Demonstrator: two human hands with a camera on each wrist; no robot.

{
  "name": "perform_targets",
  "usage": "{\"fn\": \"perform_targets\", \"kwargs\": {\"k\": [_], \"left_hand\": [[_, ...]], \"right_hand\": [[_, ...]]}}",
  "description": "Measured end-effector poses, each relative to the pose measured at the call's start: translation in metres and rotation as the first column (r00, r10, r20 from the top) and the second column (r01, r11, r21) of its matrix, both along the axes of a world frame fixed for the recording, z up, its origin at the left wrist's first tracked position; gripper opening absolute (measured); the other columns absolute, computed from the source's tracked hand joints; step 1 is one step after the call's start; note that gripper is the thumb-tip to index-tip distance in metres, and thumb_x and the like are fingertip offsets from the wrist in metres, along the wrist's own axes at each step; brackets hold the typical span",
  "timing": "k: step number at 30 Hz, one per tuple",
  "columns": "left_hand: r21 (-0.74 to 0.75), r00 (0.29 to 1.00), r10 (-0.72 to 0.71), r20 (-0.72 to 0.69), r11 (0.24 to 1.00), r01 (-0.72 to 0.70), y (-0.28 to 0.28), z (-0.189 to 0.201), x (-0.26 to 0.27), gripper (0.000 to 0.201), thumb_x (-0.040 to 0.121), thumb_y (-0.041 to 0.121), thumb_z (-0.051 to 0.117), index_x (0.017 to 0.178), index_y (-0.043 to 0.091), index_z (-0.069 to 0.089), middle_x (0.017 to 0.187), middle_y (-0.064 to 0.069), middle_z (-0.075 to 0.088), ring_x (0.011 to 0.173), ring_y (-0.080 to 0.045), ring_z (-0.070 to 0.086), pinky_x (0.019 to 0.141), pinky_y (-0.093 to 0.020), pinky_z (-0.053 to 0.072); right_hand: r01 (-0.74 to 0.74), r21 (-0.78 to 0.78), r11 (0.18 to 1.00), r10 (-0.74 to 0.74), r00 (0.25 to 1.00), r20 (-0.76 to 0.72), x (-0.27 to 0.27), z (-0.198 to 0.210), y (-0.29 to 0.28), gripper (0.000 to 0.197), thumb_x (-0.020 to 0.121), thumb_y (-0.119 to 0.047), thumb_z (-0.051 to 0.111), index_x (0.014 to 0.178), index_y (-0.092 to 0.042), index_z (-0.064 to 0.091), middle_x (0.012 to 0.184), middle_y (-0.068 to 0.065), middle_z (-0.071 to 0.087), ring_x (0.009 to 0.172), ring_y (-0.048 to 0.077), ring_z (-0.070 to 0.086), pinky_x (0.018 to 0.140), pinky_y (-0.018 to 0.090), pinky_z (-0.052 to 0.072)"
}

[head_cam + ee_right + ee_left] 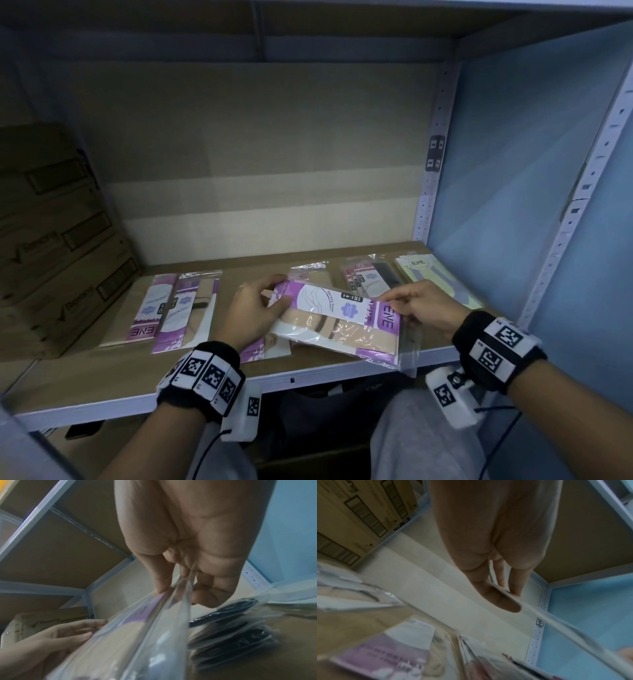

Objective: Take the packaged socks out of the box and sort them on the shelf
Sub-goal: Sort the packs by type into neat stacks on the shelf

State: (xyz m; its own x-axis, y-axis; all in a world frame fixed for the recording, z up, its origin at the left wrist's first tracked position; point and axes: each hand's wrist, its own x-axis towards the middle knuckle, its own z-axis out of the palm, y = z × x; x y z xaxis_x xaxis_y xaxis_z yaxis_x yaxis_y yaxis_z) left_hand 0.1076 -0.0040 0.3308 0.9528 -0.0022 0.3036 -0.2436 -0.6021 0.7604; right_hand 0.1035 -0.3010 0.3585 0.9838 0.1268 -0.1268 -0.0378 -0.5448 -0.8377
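A clear sock package [342, 322] with a purple and white label and beige socks hangs just above the front of the shelf [102, 387]. My left hand [279, 291] pinches its left end, thumb on top. My right hand [387, 303] pinches its right end. The left wrist view shows the left hand [508, 597] clamping the package edge [556, 627]. In the right wrist view the right hand [178, 591] grips the plastic of the package [128, 635].
Two purple-label packs [171, 308] lie at the shelf's left and another [263, 349] under the held one. A stack with black socks [370, 277] and a pale green pack [431, 277] lie at the right. Cardboard boxes [51, 240] fill the left end.
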Motion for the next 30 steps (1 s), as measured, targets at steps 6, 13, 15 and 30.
{"fn": "perform_targets", "kwargs": {"k": [6,13,15,30], "left_hand": [[-0.276,0.998,0.058,0.006,0.96,-0.055,0.001,-0.004,-0.004,0.034,0.079,0.017,0.075,0.108,0.032,0.066,0.107,0.013,0.064,0.094,0.004,0.061,0.081,-0.027,0.055],[-0.489,0.964,0.26,0.054,0.849,-0.201,0.002,-0.011,-0.003,0.041,0.079,0.02,0.076,0.117,0.022,0.063,0.109,0.014,0.059,0.107,-0.006,0.056,0.086,-0.021,0.045],[-0.533,0.952,0.303,0.047,0.813,-0.233,-0.003,-0.013,-0.005,0.041,0.078,0.022,0.076,0.116,0.027,0.062,0.108,0.016,0.058,0.106,-0.004,0.055,0.083,-0.018,0.043],[-0.828,0.98,0.195,-0.043,0.542,-0.144,-0.048,-0.016,-0.023,0.049,0.081,0.018,0.074,0.123,0.027,0.05,0.111,-0.007,0.061,0.097,-0.032,0.068,0.083,-0.05,0.057]], "right_hand": [[0.084,0.052,0.995,-0.086,0.995,0.042,0.004,0.0,-0.002,0.03,0.088,-0.014,0.063,0.118,-0.016,0.063,0.111,0.003,0.065,0.097,0.02,0.06,0.079,0.029,0.047],[0.271,0.106,0.957,-0.288,0.934,0.211,-0.001,-0.004,0.014,0.021,0.083,-0.011,0.068,0.104,-0.013,0.063,0.096,0.003,0.063,0.093,0.021,0.061,0.081,0.027,0.046],[0.217,0.162,0.963,-0.241,0.959,0.146,-0.007,-0.01,0.027,0.014,0.083,-0.013,0.068,0.097,-0.015,0.064,0.09,0.007,0.065,0.084,0.024,0.066,0.076,0.033,0.055],[0.251,0.655,0.713,-0.371,0.927,0.048,-0.019,-0.012,0.098,0.027,0.084,0.004,0.062,0.106,-0.012,0.059,0.099,0.01,0.062,0.085,0.019,0.068,0.073,0.032,0.059]]}}
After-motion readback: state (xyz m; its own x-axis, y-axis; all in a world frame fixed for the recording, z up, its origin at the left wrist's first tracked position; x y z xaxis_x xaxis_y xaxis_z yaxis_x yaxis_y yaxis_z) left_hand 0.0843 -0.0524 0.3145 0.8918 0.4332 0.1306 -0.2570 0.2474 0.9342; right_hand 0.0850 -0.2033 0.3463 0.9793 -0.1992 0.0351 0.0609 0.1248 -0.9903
